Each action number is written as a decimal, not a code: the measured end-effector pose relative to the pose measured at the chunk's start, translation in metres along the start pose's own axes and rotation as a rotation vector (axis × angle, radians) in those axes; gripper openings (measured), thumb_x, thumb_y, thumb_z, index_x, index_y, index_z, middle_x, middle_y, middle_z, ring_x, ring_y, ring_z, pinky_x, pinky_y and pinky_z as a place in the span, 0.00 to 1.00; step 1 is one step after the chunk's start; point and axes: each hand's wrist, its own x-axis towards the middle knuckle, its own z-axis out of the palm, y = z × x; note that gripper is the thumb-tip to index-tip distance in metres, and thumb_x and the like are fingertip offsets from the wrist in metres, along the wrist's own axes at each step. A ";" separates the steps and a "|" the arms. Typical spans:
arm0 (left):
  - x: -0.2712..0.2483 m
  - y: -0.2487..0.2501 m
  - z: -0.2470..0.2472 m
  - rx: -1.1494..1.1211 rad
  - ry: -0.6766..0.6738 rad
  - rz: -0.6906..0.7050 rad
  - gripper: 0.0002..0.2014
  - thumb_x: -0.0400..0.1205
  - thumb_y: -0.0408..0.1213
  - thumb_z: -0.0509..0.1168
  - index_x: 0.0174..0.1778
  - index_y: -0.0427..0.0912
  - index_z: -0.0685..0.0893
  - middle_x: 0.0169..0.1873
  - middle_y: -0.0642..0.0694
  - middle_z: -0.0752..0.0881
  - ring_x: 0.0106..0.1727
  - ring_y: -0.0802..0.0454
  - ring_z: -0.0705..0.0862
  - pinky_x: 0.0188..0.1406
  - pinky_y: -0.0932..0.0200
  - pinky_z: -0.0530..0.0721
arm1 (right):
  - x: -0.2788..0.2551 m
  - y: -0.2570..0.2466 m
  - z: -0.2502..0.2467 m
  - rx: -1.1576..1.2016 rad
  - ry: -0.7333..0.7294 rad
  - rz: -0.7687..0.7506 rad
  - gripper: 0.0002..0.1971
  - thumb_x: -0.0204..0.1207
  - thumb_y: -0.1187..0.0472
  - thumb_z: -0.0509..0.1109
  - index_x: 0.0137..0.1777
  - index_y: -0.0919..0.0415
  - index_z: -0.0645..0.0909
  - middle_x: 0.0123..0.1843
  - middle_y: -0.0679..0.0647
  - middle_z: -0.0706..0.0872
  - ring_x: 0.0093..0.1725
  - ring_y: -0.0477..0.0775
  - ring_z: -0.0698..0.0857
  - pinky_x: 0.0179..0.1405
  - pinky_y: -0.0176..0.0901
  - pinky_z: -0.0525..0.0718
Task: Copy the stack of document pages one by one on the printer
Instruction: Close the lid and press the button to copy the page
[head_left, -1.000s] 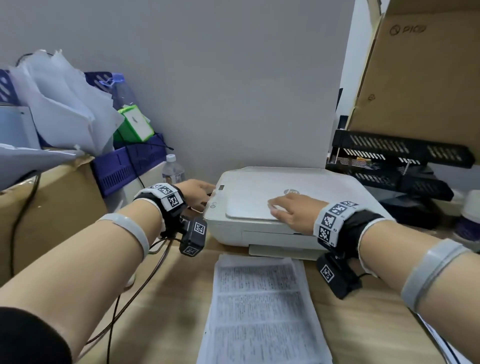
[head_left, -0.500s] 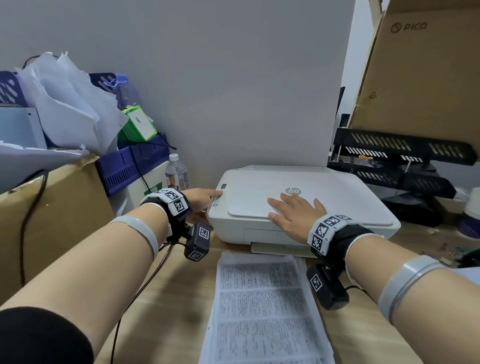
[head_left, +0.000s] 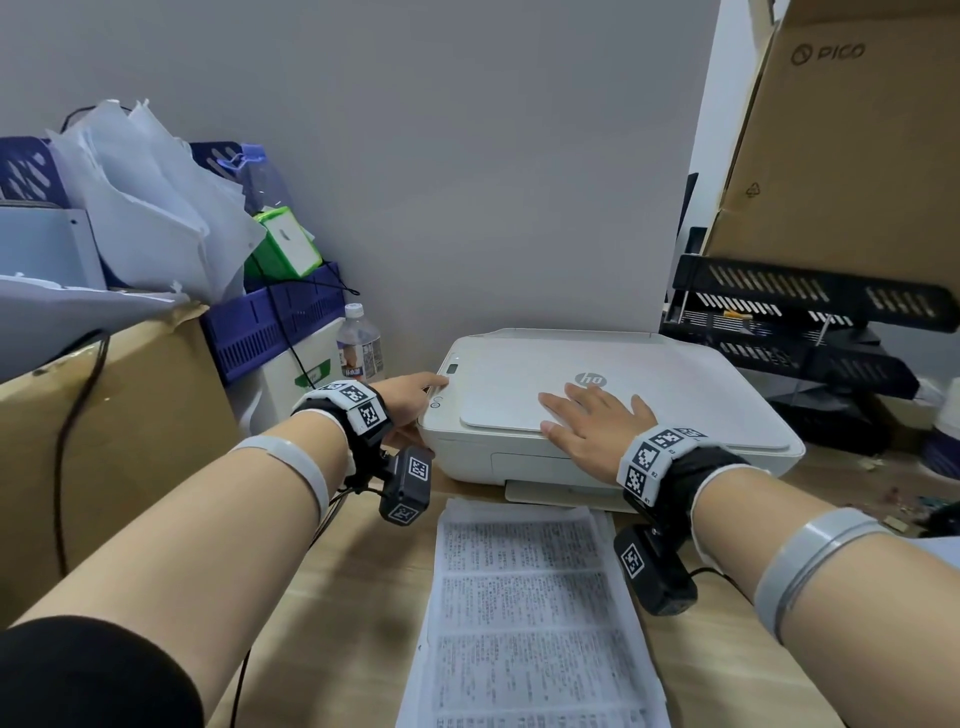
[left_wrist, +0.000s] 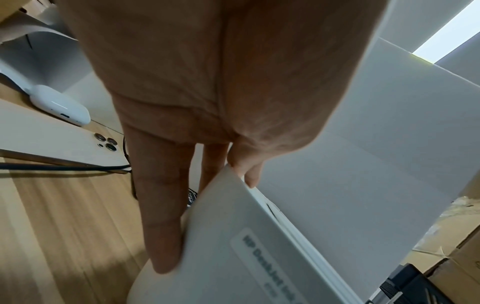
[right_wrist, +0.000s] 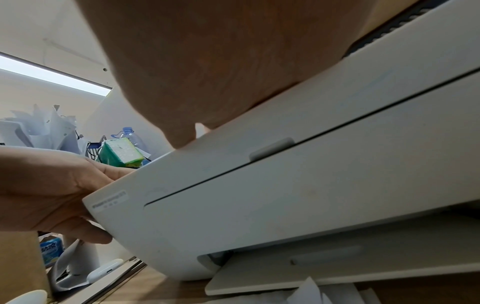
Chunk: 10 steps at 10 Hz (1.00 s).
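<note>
A white HP printer (head_left: 597, 410) stands on the wooden desk with its lid down. My right hand (head_left: 589, 418) lies flat on the lid's front part, fingers spread and straight. My left hand (head_left: 415, 397) is at the printer's front left corner: the index finger reaches onto the control panel (head_left: 447, 379) and the thumb rests against the side. The left wrist view shows straight fingers (left_wrist: 163, 216) lying along the printer's corner (left_wrist: 246, 257). A stack of printed pages (head_left: 530, 613) lies on the desk in front of the printer's output tray (right_wrist: 298, 273).
A cardboard box (head_left: 119, 415) with loose paper, blue baskets (head_left: 275, 322) and a water bottle (head_left: 358, 343) crowd the left. Black letter trays (head_left: 795, 322) and a large PICO box (head_left: 857, 156) stand on the right. A phone (left_wrist: 64, 144) and an earbuds case (left_wrist: 62, 107) lie left of the printer.
My left index finger has slid forward from the printer's corner onto the control panel. The right hand has stayed on the lid, its fingers now spread flatter.
</note>
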 end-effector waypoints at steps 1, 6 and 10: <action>0.000 0.000 0.002 0.008 0.014 0.007 0.30 0.85 0.24 0.55 0.82 0.53 0.67 0.62 0.33 0.86 0.58 0.29 0.88 0.61 0.32 0.85 | 0.000 0.000 0.000 0.000 -0.002 0.005 0.29 0.84 0.34 0.39 0.85 0.34 0.46 0.89 0.44 0.46 0.88 0.50 0.44 0.82 0.69 0.40; 0.050 -0.015 -0.016 0.095 -0.033 -0.019 0.34 0.74 0.25 0.57 0.74 0.60 0.73 0.66 0.30 0.83 0.63 0.24 0.84 0.59 0.22 0.81 | 0.001 0.001 0.000 -0.015 -0.008 0.005 0.29 0.84 0.34 0.39 0.85 0.34 0.46 0.89 0.44 0.45 0.88 0.51 0.43 0.83 0.69 0.40; 0.049 -0.015 -0.014 0.131 0.056 0.036 0.28 0.85 0.24 0.56 0.80 0.54 0.71 0.69 0.31 0.80 0.62 0.28 0.85 0.52 0.31 0.88 | 0.001 0.001 -0.001 -0.018 -0.025 0.005 0.29 0.84 0.33 0.39 0.85 0.34 0.45 0.89 0.45 0.44 0.88 0.50 0.42 0.83 0.69 0.40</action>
